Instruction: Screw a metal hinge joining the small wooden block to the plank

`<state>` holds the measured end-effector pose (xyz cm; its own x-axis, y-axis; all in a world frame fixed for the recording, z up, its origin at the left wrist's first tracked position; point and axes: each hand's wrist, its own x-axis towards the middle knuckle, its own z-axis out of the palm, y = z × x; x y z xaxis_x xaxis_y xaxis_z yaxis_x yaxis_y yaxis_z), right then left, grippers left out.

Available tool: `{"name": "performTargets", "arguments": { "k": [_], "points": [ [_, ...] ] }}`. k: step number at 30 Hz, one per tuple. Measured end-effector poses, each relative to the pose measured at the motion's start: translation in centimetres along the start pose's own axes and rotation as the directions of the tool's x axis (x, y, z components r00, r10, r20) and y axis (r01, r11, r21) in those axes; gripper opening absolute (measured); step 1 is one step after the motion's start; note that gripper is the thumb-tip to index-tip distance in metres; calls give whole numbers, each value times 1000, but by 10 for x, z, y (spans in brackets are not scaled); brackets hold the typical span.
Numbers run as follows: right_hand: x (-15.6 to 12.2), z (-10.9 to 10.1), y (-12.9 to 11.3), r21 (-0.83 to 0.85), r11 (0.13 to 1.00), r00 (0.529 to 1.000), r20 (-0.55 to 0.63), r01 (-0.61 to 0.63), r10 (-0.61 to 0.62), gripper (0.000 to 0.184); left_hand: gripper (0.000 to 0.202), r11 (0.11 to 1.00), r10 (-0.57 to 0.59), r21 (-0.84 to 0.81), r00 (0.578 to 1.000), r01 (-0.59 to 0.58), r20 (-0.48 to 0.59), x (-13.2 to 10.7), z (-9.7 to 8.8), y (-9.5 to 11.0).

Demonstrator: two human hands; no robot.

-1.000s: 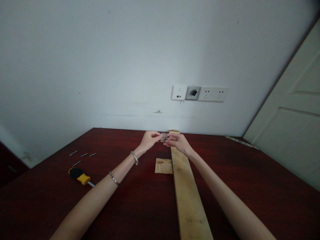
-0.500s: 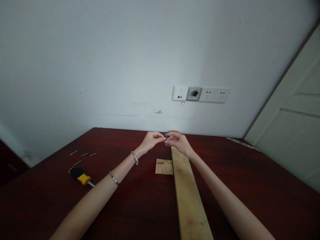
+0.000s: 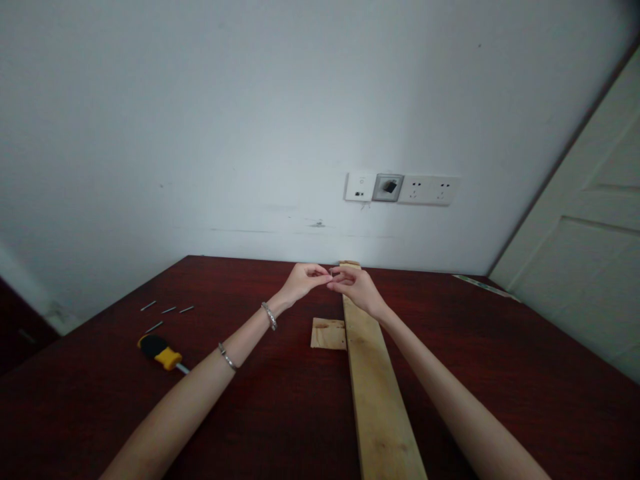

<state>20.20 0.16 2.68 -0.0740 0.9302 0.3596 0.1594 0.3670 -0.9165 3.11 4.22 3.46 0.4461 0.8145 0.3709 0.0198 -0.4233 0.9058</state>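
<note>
My left hand and my right hand meet at their fingertips above the far end of a long wooden board. Both are closed in a pinch around a small metal piece. Fingers cover most of that piece, so its exact kind cannot be made out. Against the board's left side lies a short, squarish wood block. On the left forearm are two silver bracelets.
A screwdriver with a yellow and black handle lies left on the dark red table. Beyond it are several thin metal screws or pins. A white wall with sockets rises behind; a door stands at right.
My right fingers have shifted slightly left and now cover more of the small metal piece. The left hand, the board and the tools look unmoved.
</note>
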Motion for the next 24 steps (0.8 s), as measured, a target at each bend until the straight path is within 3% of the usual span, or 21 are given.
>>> {"name": "performTargets", "arguments": {
  "k": [8,14,24],
  "points": [
    [1,-3,3,10,1000,1000,10,-18,18,44,18,997,22,80,1000,-23,11,0,0,2],
    [1,-2,3,-5,1000,1000,2,-6,6,43,23,997,22,68,1000,-20,-23,-1,2,3],
    [-1,0,-4,-5,1000,1000,19,24,-24,42,26,999,-23,33,1000,22,20,-2,-1,0]
  ]
}}
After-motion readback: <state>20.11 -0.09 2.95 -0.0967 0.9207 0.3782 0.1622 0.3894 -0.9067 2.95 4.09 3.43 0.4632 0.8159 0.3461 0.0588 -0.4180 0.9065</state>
